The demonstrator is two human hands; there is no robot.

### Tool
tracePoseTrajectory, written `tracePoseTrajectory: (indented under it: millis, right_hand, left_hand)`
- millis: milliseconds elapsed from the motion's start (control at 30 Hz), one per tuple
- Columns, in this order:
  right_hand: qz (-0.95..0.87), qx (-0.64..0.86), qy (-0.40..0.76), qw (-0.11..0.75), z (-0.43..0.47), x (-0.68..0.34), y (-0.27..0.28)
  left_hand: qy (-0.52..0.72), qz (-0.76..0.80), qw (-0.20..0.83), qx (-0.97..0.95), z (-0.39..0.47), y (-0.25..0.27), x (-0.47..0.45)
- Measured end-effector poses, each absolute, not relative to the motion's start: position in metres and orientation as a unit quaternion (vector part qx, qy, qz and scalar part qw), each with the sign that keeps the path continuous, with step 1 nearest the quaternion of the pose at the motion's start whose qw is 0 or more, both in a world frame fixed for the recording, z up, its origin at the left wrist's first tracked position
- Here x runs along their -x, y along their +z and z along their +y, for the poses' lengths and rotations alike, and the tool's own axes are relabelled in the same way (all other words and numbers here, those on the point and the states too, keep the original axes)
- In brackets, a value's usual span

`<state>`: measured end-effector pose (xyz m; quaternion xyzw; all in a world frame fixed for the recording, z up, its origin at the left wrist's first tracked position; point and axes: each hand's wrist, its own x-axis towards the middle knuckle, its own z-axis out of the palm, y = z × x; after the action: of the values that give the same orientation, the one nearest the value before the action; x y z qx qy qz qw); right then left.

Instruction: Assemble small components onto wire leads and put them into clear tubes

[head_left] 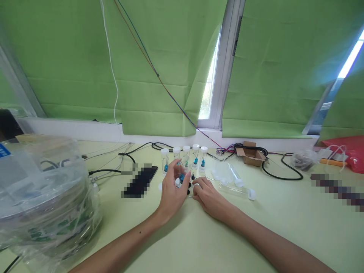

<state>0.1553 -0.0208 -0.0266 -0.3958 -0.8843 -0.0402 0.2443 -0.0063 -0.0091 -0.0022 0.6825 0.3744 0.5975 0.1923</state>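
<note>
My left hand (174,186) is curled round a clear tube (184,171), thumb and fingers on either side. A small blue part (181,178) shows inside its grip, partly covered by the fingers. Close by on the right, my right hand (207,194) has its fingers bent together at the tabletop; what they pinch, if anything, is hidden. Small black pieces (189,185) lie between the two hands, and another black piece (193,176) is just behind. Several upright clear tubes with white caps (203,149) form a row beyond my hands, with blue parts inside.
To the right lie clear tubes (234,175) with white ends and some loose white caps (224,179). An open cardboard box (251,156) and black cables (284,178) are at the back. A dark phone (145,180) and a plastic-wrapped spool (57,204) are on the left.
</note>
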Motion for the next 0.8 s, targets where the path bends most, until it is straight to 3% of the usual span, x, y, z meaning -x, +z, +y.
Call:
tracePoseTrajectory:
  millis: [367, 800]
  right_hand:
    - [-0.882, 0.393, -0.06, 0.253, -0.0228, -0.1538, -0.0258]
    - [-0.744, 0.439, -0.063, 0.5, -0.0161, -0.1575, -0.0259]
  left_hand:
    - [0.575, 0.388, 0.111, -0.711, -0.0077, -0.001, 0.0087]
    - [0.517, 0.396, 0.089, -0.754, -0.0056, -0.004, 0.0119]
